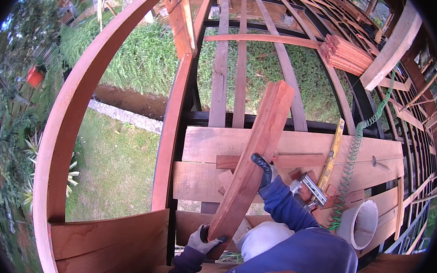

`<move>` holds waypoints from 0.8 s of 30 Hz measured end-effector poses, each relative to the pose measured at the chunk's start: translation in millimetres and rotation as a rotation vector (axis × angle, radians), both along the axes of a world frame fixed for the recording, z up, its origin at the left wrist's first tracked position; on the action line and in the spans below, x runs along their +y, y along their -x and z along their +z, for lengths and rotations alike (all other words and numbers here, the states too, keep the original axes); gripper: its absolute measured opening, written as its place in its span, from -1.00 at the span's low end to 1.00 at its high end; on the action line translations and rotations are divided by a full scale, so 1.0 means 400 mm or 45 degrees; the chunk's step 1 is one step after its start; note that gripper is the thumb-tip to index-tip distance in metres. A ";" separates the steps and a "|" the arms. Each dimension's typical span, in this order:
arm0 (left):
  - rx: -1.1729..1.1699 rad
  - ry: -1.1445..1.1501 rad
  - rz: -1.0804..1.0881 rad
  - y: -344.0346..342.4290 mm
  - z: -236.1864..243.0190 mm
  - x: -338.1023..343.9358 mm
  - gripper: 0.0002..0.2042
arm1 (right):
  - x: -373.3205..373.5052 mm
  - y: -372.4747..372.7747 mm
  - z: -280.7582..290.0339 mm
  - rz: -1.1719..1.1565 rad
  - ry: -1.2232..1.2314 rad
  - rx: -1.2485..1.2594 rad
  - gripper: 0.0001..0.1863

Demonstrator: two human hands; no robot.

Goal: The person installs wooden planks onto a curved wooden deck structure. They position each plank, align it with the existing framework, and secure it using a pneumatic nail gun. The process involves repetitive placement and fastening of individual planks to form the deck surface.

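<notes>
Both gloved hands are clenched on one reddish-brown plank (253, 157): the left hand (204, 240) grips its near, lower end, and the right hand (264, 170), in a dark glove, wraps its right edge about midway up. The plank is tilted, rising from the person's lap area up and to the right, its far end standing over the gap in the deck frame. Its face is smooth and even in colour, its end cut square. The fingers of the left hand are partly hidden behind the plank's end, and the person's blue sleeves and light knee cover what lies directly below. Just right of the right forearm a metal tool (311, 188) shows, though its body is half hidden by the sleeve. Beside it lie a yellow level (332, 153), a green coiled hose (353, 158) and a white bucket (362, 223), cut off by the sleeve at its lower side. All rest on pale deck boards (300, 143). Farther off a stack of short boards (343, 52) sits on the joists, grass (147, 55) showing below.
</notes>
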State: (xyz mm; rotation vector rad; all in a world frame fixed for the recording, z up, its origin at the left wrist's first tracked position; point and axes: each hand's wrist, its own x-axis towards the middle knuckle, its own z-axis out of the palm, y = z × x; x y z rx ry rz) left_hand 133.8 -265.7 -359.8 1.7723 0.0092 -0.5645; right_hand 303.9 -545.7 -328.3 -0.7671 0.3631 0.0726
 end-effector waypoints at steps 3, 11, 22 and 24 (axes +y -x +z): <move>-0.034 -0.064 0.009 0.029 0.080 0.022 -0.40 | -0.002 -0.010 0.018 -0.036 0.241 -0.108 -0.70; -0.053 -0.136 0.134 0.138 0.136 0.097 -0.31 | -0.071 -0.052 -0.016 0.099 0.048 -0.101 -0.53; -0.091 0.032 0.368 0.162 0.093 0.086 -0.48 | -0.144 -0.112 -0.191 -0.084 0.972 -0.533 -0.44; -0.065 0.359 0.492 0.212 0.053 0.113 -0.59 | -0.197 -0.159 -0.200 -0.113 1.092 -0.644 -0.45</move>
